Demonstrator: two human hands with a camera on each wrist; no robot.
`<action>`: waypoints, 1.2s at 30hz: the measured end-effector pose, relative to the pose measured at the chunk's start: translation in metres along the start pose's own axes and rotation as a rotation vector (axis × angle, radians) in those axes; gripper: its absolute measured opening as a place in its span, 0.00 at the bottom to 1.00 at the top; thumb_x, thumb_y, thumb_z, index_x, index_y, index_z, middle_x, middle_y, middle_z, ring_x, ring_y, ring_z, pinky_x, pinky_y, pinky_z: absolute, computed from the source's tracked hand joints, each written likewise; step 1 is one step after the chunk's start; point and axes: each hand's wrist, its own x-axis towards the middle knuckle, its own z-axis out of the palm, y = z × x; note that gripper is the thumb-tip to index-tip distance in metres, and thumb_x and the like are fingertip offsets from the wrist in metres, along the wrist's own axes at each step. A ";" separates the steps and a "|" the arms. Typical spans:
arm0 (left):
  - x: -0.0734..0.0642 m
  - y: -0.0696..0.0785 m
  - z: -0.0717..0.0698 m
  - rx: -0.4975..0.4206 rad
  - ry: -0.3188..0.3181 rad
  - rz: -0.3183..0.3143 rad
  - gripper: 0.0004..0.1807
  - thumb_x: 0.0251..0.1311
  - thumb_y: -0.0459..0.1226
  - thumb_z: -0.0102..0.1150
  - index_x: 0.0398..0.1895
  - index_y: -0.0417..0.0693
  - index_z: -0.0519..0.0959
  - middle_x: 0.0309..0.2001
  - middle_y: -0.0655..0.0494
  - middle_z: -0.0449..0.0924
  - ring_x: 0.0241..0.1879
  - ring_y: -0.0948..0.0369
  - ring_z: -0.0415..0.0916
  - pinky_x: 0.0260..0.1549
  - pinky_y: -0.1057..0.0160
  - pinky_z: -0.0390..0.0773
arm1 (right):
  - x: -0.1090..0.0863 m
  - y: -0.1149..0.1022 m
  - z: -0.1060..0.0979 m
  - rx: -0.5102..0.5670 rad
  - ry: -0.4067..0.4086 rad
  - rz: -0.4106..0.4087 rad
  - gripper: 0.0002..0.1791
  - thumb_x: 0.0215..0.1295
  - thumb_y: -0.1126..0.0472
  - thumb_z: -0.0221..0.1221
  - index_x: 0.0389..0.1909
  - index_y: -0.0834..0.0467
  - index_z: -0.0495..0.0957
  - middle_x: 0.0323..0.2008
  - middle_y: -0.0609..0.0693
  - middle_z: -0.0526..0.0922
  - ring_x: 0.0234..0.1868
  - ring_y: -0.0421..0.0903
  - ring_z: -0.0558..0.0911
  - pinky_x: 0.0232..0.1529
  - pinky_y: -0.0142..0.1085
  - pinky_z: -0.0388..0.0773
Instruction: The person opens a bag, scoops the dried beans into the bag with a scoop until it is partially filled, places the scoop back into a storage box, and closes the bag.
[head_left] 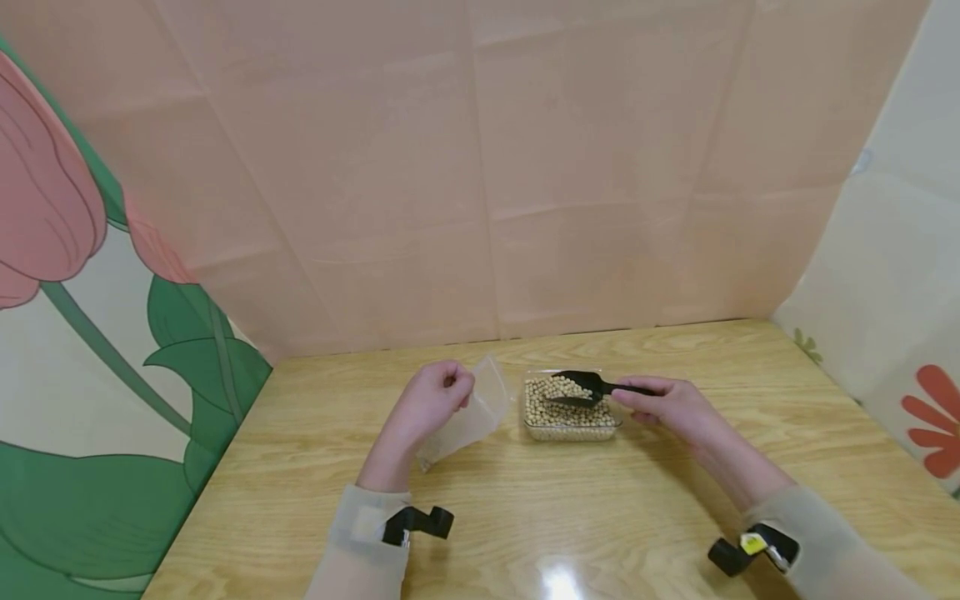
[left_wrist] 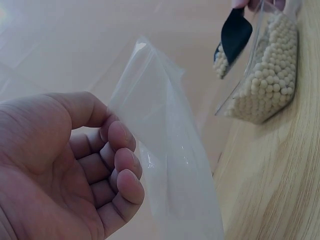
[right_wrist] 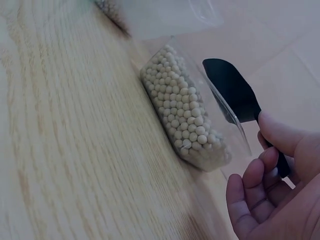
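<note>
My right hand [head_left: 671, 406] grips the handle of a black scoop [head_left: 592, 385]. Pale round beads [left_wrist: 220, 64] lie in the scoop, which is over a clear plastic box [head_left: 573, 432] filled with the same beads [right_wrist: 180, 107]. On the left, my left hand [head_left: 437, 394] pinches the upper edge of a translucent plastic bag [head_left: 480, 408] with thumb and curled fingers. The bag hangs tilted beside the box, and its lower corner [right_wrist: 112, 14] holds some small beads. In the right wrist view the scoop's bowl shows from its outer side, above the box's rim.
The box stands on a wood-grain table [head_left: 487, 517] near its back edge. Behind the table hangs a pinkish cloth [head_left: 480, 183]. A flower-printed sheet [head_left: 82, 350] is at the left, and a pale one [head_left: 892, 275] with a red flower at the right.
</note>
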 end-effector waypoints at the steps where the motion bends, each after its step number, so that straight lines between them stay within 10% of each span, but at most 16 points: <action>1: 0.000 0.000 0.000 -0.001 0.000 0.001 0.15 0.78 0.35 0.54 0.28 0.46 0.78 0.26 0.54 0.75 0.23 0.57 0.63 0.28 0.58 0.66 | 0.000 0.000 0.000 0.007 0.002 0.002 0.36 0.73 0.45 0.73 0.74 0.60 0.79 0.60 0.48 0.88 0.52 0.48 0.88 0.56 0.37 0.84; 25: 0.001 -0.001 0.000 -0.009 -0.004 0.008 0.15 0.77 0.36 0.53 0.28 0.47 0.78 0.26 0.54 0.75 0.23 0.57 0.63 0.28 0.58 0.66 | -0.012 -0.034 0.001 0.146 0.000 -0.089 0.29 0.76 0.50 0.71 0.70 0.60 0.83 0.63 0.44 0.83 0.51 0.42 0.87 0.57 0.32 0.83; 36: 0.000 0.002 -0.001 -0.003 -0.005 -0.001 0.15 0.78 0.37 0.53 0.28 0.47 0.79 0.26 0.54 0.75 0.24 0.57 0.64 0.29 0.57 0.67 | -0.015 -0.052 0.018 0.158 -0.036 -0.106 0.33 0.77 0.51 0.70 0.74 0.65 0.77 0.82 0.64 0.65 0.55 0.41 0.86 0.60 0.32 0.81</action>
